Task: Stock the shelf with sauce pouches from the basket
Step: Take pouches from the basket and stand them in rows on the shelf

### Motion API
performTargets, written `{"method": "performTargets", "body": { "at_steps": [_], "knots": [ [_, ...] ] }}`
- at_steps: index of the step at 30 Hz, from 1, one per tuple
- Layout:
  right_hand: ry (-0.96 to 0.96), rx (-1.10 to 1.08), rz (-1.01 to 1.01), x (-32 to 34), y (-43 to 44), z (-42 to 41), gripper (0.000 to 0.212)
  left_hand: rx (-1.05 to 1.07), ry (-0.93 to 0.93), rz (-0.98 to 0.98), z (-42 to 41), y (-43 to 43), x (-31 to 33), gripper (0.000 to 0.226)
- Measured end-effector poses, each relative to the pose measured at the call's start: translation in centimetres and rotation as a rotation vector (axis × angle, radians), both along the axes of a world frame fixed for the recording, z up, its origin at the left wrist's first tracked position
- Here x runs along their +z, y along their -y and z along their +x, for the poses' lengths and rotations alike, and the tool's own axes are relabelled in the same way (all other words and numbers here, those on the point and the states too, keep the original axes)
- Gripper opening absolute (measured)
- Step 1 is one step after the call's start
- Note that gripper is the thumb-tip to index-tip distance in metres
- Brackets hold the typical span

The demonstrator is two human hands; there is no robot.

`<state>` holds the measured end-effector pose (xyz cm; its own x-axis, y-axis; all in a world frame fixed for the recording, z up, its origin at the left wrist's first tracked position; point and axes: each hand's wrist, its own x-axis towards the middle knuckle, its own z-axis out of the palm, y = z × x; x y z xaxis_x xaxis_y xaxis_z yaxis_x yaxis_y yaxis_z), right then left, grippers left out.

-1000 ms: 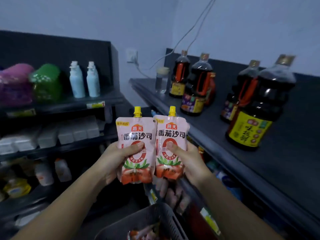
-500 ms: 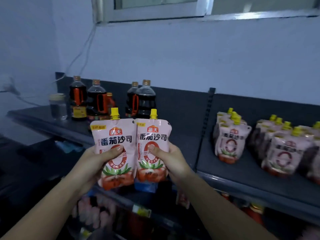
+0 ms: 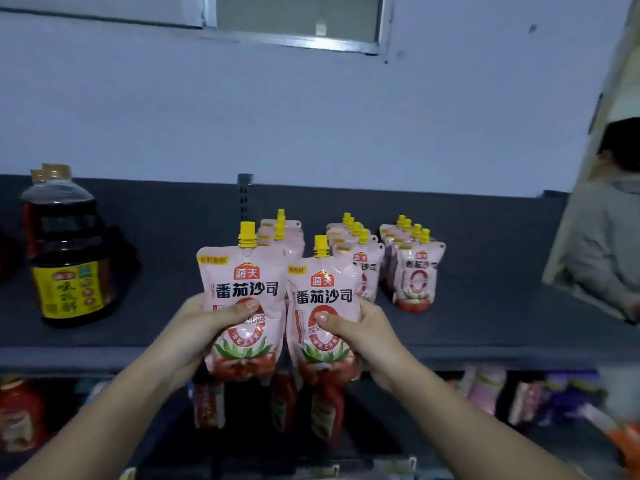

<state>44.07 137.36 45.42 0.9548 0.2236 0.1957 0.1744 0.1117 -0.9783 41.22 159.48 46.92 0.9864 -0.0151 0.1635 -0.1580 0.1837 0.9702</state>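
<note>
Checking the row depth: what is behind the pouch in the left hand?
Behind the left-hand pouch stands a row of pouches on the shelf; only caps and tops show, so the count is hidden.

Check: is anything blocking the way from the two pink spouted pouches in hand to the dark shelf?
Nothing visible does. The left pink pouch and right pink pouch are held before the dark shelf, whose bare front lies ahead of the stocked pouch rows.

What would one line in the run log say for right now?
step: carrying pouches to shelf | left hand: holds left pouch upright | right hand: holds right pouch upright | shelf: three pouch rows already standing
</note>
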Motion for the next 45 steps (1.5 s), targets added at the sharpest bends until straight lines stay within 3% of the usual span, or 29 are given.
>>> {"method": "performTargets", "body": {
  "at_steps": [6,7,10,12,15,19,22,34,42,45],
  "knots": [
    [-0.005,-0.175,0.016,0.3,13.9,0.4,0.026,-0.149,-0.025,0.045,4.5,13.9,-0.5,0.032],
    [-0.001,-0.194,0.013,0.3,16.0,0.5,0.031,-0.184,-0.018,0.049,5.1,16.0,-0.8,0.035],
    [0.004,-0.249,0.010,0.2,21.9,1.0,0.030,-0.254,0.002,0.085,7.0,21.7,-1.2,0.084],
    [0.002,-0.283,0.017,0.0,25.2,1.3,0.022,-0.277,0.006,0.096,8.2,24.9,-1.4,0.093],
    [-0.011,-0.325,0.022,-0.3,29.3,2.2,0.019,-0.299,-0.019,0.070,9.8,29.0,-1.5,0.081],
    [-0.049,-0.368,0.042,-0.6,32.9,4.3,0.021,-0.284,-0.069,0.081,12.2,33.2,-1.4,0.035],
    [-0.046,-0.393,0.036,-0.6,34.9,6.8,0.021,-0.227,-0.109,0.114,14.9,35.6,-1.8,0.026],
    [-0.102,-0.373,-0.003,-1.0,40.6,19.3,0.022,-0.200,-0.209,0.077,26.2,41.4,-3.3,0.025],
    [-0.163,-0.318,-0.010,-2.3,44.3,24.7,0.026,-0.170,-0.224,0.133,30.0,44.2,-4.1,0.037],
    [-0.161,-0.274,-0.056,-2.2,45.7,26.7,0.024,-0.144,-0.218,0.121,31.1,45.2,-4.0,0.030]
  ]
}}
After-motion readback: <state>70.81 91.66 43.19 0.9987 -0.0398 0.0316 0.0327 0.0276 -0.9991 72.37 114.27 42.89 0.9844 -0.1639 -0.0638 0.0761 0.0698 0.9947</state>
